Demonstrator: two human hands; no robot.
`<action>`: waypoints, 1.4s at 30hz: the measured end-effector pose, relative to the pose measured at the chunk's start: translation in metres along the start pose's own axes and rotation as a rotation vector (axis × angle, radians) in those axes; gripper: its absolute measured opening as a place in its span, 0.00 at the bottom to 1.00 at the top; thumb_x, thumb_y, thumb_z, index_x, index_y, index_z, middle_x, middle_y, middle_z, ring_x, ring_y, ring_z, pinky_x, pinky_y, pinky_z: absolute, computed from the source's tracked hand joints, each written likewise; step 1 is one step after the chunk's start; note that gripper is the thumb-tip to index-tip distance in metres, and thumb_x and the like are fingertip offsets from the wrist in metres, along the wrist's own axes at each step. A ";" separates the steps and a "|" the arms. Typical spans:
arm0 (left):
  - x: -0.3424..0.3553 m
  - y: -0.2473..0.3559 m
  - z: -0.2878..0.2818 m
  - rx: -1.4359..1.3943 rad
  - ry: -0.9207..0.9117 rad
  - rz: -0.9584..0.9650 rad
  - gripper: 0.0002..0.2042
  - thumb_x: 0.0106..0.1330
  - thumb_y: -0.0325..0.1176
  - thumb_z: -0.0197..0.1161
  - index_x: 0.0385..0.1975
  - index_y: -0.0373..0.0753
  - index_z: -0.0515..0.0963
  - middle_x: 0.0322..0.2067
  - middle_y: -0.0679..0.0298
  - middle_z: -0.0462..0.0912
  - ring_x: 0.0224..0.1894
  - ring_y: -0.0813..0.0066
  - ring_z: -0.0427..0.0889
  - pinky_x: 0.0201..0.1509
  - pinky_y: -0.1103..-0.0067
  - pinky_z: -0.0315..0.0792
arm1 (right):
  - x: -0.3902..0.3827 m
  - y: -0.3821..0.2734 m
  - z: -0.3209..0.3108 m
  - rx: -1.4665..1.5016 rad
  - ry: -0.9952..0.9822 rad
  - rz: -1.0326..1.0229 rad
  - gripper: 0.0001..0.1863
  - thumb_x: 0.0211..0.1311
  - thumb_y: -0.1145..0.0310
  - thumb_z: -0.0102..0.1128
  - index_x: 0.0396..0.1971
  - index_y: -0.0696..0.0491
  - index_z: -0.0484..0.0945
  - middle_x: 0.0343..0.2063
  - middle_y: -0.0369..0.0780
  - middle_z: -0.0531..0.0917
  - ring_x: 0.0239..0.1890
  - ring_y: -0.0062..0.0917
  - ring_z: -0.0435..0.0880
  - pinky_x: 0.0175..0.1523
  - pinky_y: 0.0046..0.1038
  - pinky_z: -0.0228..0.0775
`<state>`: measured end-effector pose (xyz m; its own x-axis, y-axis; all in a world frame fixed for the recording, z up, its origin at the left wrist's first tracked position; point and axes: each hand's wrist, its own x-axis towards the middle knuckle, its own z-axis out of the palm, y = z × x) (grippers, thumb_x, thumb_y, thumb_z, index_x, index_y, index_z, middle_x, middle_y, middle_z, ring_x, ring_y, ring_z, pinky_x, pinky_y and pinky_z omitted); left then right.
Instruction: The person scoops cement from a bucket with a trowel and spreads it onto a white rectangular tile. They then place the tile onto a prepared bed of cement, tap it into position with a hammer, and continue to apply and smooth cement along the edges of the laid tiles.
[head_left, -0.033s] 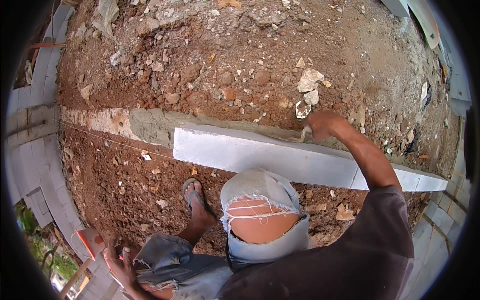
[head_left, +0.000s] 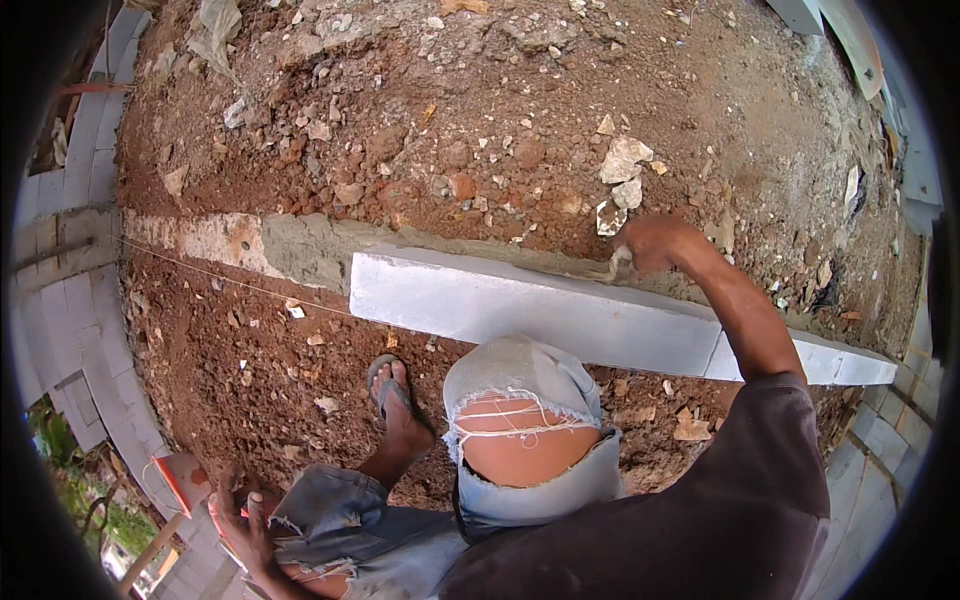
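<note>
Bright, diffuse daylight was recorded; only soft shadows were cast. The grey block wall [head_left: 75,325] at left was bowed by fisheye distortion; corners were blackened.

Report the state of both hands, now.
Left hand: fingers partly bent, at an orange-edged object; whether it grips that cannot be told.
Right hand: fingers curled at the far edge of the pale block; any hold cannot be told.

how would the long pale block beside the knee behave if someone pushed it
The pale block is probably stiff, judging by its flat face and crisp edges. It would likely resist sliding rightward, with another block adjoining that end. Leftward, it might shift more readily: no block abuts that end.
</note>
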<state>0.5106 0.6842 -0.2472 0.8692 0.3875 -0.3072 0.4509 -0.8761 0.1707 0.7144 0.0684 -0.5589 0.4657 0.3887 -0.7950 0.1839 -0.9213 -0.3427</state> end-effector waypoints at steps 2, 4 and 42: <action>-0.001 -0.010 0.008 -0.046 0.046 -0.005 0.29 0.70 0.46 0.63 0.66 0.35 0.70 0.56 0.53 0.79 0.52 0.64 0.79 0.61 0.70 0.69 | -0.009 -0.010 -0.025 -0.021 0.031 0.010 0.21 0.48 0.71 0.61 0.47 0.50 0.84 0.40 0.48 0.87 0.47 0.44 0.86 0.49 0.42 0.79; 0.005 -0.010 0.007 -0.072 0.024 -0.016 0.29 0.70 0.45 0.64 0.66 0.35 0.69 0.59 0.53 0.77 0.54 0.64 0.78 0.63 0.70 0.68 | 0.024 -0.007 -0.008 -0.040 0.149 -0.005 0.21 0.48 0.72 0.61 0.47 0.50 0.84 0.41 0.47 0.87 0.48 0.43 0.85 0.51 0.42 0.79; 0.009 0.048 0.000 -0.159 -0.165 -0.191 0.29 0.71 0.44 0.62 0.66 0.35 0.69 0.53 0.53 0.80 0.48 0.65 0.80 0.49 0.70 0.77 | 0.064 -0.044 -0.025 -0.080 0.163 -0.180 0.15 0.51 0.70 0.65 0.42 0.48 0.85 0.37 0.44 0.87 0.44 0.41 0.87 0.44 0.45 0.79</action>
<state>0.5398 0.6452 -0.2418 0.7268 0.4772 -0.4940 0.6403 -0.7310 0.2359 0.7577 0.1336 -0.5826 0.5517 0.5451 -0.6312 0.3413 -0.8382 -0.4254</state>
